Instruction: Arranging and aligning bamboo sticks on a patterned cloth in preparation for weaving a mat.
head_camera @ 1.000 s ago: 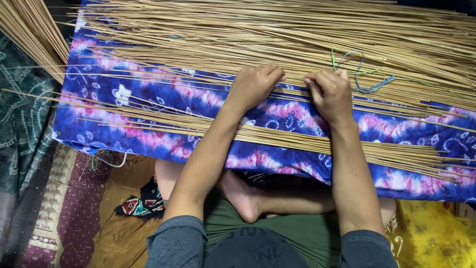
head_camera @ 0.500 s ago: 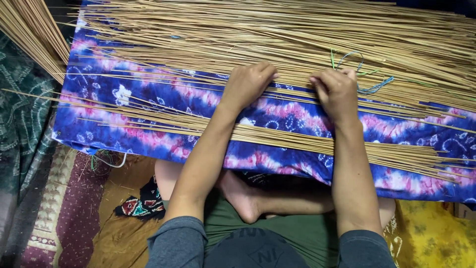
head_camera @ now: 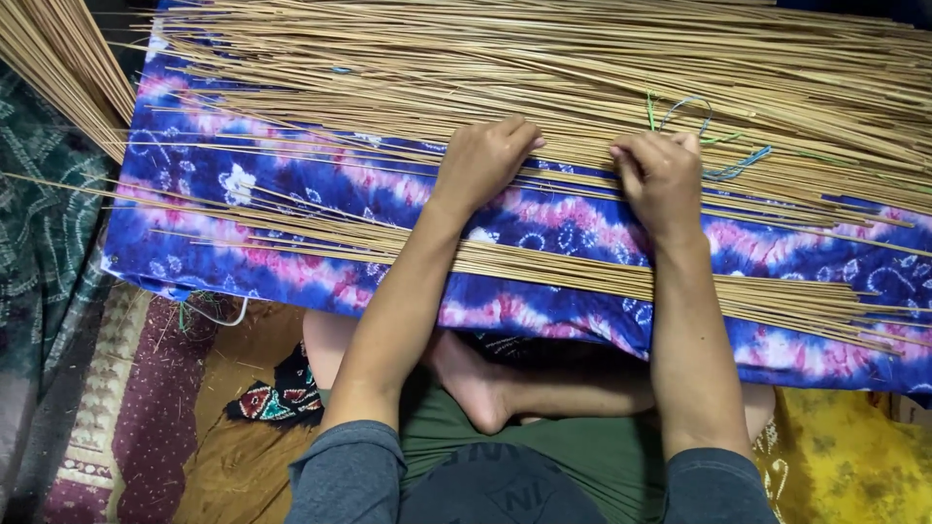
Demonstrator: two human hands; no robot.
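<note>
A wide layer of thin tan sticks (head_camera: 505, 68) lies across a blue, pink and white tie-dye cloth (head_camera: 291, 194) over my lap. My left hand (head_camera: 483, 161) rests palm down at the near edge of the stick layer, fingers curled onto a few sticks. My right hand (head_camera: 660, 178) lies a short way to its right, fingers bent and pinching sticks beside some green and blue thread (head_camera: 714, 136). A narrower band of sticks (head_camera: 544, 267) runs under both forearms. Whether either hand truly grips a stick is unclear.
Another bundle of sticks (head_camera: 58, 68) slants at the upper left. Patterned mats (head_camera: 107, 408) cover the floor on the left, and a yellow cloth (head_camera: 845, 456) lies at the lower right. My crossed legs and bare foot (head_camera: 476, 383) sit under the cloth's edge.
Both hands have shifted slightly to the right along the sticks. The sticks and cloth lie much as before.
</note>
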